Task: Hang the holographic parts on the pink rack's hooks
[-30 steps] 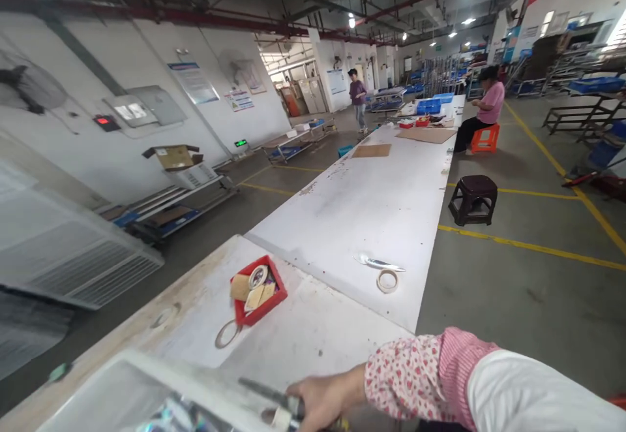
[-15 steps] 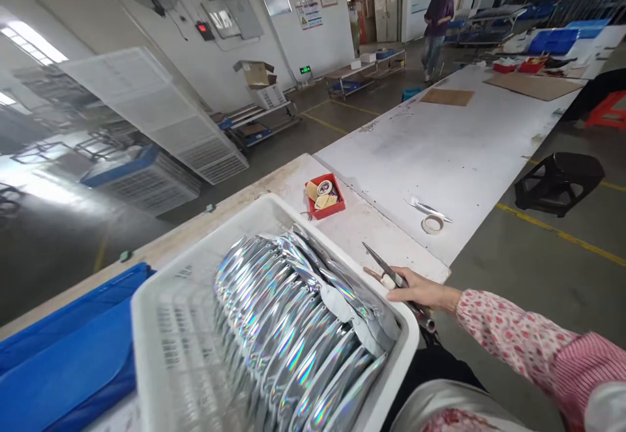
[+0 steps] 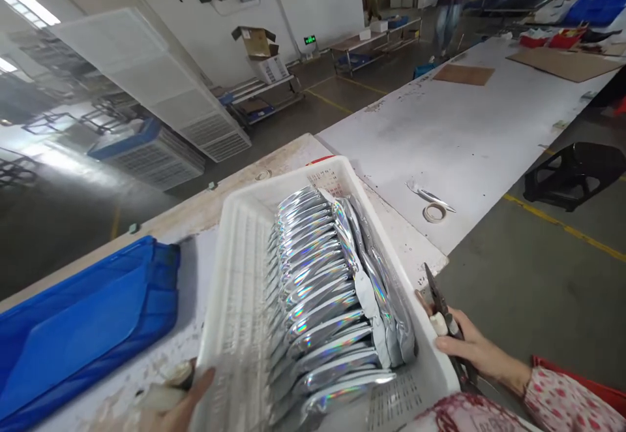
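A white plastic crate [image 3: 235,223] stands tilted in view in front of me, packed with a row of shiny silver pouches [image 3: 317,288]. More silver pouches lie lengthwise along its right wall. My right hand [image 3: 469,344] is closed at the crate's right rim, gripping a pointed dark metal tool [image 3: 437,295] whose exact kind I cannot make out. White wrapping shows on one of its fingers. At the lower left, my left hand [image 3: 183,402] is closed on the crate's left rim. It is partly cut off and blurred, with something pale around its fingers.
A blue plastic bin [image 3: 88,334] lies left of the crate. Beyond it on the white table [image 3: 391,132] are a tape roll [image 3: 434,213], a silver pointed tool [image 3: 437,200] and cardboard sheets [image 3: 464,74]. A black stool [image 3: 577,174] stands right; a person [image 3: 447,1] is farther back.
The crate has shifted right and away, now covering most of the red box. My left hand has come into view at its left rim. The right hand moved right with the tool.
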The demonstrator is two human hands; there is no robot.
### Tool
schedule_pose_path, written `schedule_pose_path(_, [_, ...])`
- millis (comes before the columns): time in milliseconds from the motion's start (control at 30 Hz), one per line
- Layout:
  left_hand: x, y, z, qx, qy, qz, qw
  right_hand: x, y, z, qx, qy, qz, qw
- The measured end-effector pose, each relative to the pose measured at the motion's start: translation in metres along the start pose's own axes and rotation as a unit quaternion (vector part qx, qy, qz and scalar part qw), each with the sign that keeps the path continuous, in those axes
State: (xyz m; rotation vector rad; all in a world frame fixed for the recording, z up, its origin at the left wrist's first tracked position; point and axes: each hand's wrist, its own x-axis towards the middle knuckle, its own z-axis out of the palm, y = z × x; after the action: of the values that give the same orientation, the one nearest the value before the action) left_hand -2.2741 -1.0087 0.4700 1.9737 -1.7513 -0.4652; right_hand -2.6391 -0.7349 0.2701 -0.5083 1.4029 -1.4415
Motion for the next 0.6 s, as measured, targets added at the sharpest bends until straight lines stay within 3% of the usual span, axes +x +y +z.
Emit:
schedule_pose_path(67, [0.002, 0.007, 0.003, -0.031, -0.023, -0.043, 0.998, 0.001, -0.008, -0.004, -0.011, 0.024, -0.003, 1.000])
schedule_pose_path(167, [0.002, 0.009, 0.009, -0.065, -0.045, -0.018, 0.997, 0.005, -0.021, -0.010, -0.016, 0.062, -0.015, 0.998])
schedule_pose_path(367, [-0.001, 0.016, 0.032, -0.145, -0.070, 0.009, 0.987, 0.027, -0.043, -0.033, -0.012, 0.028, -0.055, 0.998])
schedule_pose_path(467, [-0.006, 0.022, 0.053, -0.163, -0.043, 0.051, 0.984, 0.047, -0.059, -0.057, -0.003, 0.011, -0.054, 0.998])
schedule_pose_path(533, [-0.017, 0.027, 0.071, -0.190, -0.009, 0.057, 0.980, 0.062, -0.074, -0.080, 0.004, 0.043, -0.024, 0.999])
schedule_pose_path(600, [-0.033, 0.037, 0.092, -0.254, -0.010, 0.046, 0.966, 0.080, -0.091, -0.107, 0.000, 0.089, 0.020, 0.996])
